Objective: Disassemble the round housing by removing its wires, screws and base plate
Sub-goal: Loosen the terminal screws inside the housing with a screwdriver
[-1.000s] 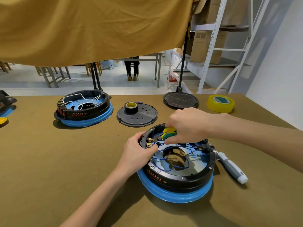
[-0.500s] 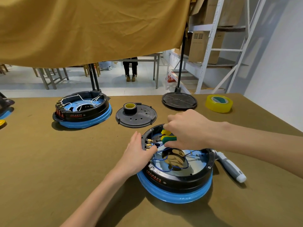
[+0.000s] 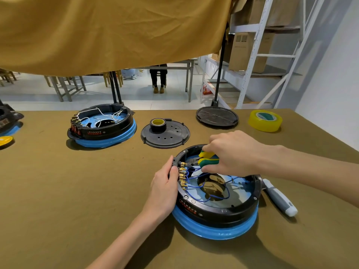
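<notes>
Daylight was bright and even; soft shadows fell toward the viewer beneath the round housing (image 3: 217, 208). Wide-angle distortion bent the shelf rack (image 3: 272, 55), and distant floor glared pale.

head-worn view, angled down, close over table (image 3: 58, 191)

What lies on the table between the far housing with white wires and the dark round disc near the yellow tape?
In the head view, a perforated black plate lies there, with a small black tape roll standing on it.
</notes>
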Demonstrator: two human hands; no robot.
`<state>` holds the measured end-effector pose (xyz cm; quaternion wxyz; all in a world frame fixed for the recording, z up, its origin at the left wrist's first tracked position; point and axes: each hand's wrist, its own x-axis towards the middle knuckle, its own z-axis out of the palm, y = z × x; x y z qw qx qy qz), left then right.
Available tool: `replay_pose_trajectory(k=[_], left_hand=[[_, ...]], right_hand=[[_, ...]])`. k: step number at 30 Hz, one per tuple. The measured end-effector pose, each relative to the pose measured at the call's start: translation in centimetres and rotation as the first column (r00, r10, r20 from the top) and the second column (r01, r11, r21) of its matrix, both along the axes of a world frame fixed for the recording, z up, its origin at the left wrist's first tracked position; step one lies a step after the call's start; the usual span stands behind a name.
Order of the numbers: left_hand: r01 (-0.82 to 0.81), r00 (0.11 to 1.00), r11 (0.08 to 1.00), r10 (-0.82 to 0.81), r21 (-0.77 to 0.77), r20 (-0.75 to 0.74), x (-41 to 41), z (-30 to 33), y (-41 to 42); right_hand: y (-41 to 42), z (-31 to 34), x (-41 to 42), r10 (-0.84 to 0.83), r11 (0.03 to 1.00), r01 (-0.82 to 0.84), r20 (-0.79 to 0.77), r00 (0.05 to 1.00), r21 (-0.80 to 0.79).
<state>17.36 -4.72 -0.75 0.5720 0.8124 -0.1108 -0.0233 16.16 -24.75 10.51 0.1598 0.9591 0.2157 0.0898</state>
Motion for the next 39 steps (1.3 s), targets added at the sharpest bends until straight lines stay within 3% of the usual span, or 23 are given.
replay_pose_trajectory(k=[11,15,19,23,27,31,35,39], left_hand=[[-0.039,0.999,0.998,0.038,-0.048,-0.033,0.1,0.3,-0.8],[-0.037,0.996,0.993,0.027,-0.116,-0.087,0.1,0.3,-0.5],[-0.053,0.994,0.986,0.037,-0.161,-0.1,0.1,0.4,-0.6],[-0.066,0.996,0.988,0.056,-0.14,-0.076,0.3,0.3,-0.7],[-0.066,0.996,0.987,0.057,-0.148,-0.066,0.3,0.2,-0.8],[-0.066,0.997,0.989,0.059,-0.134,-0.052,0.3,0.1,-0.8],[-0.062,0.997,0.988,0.055,-0.144,-0.051,0.3,0.1,-0.8],[-0.062,0.998,0.989,0.057,-0.137,-0.039,0.3,0.0,-0.8]], right_hand=[[0.9,0.5,-0.4,0.073,0.991,-0.067,0.049,0.996,-0.114],[0.8,1.2,-0.4,-0.045,0.998,0.044,-0.033,0.998,-0.047],[1.3,0.5,-0.8,0.074,0.988,-0.066,0.053,0.996,-0.141],[1.0,1.3,-0.5,-0.083,0.996,0.081,-0.052,0.995,-0.034],[1.5,0.3,-0.8,0.032,0.993,-0.025,0.057,0.998,-0.116],[1.1,1.1,-0.7,-0.105,0.994,0.104,-0.037,0.994,-0.019],[1.6,0.4,-1.0,0.026,0.993,-0.019,0.055,0.998,-0.115],[1.1,1.0,-0.9,-0.099,0.995,0.098,-0.034,0.995,-0.02]])
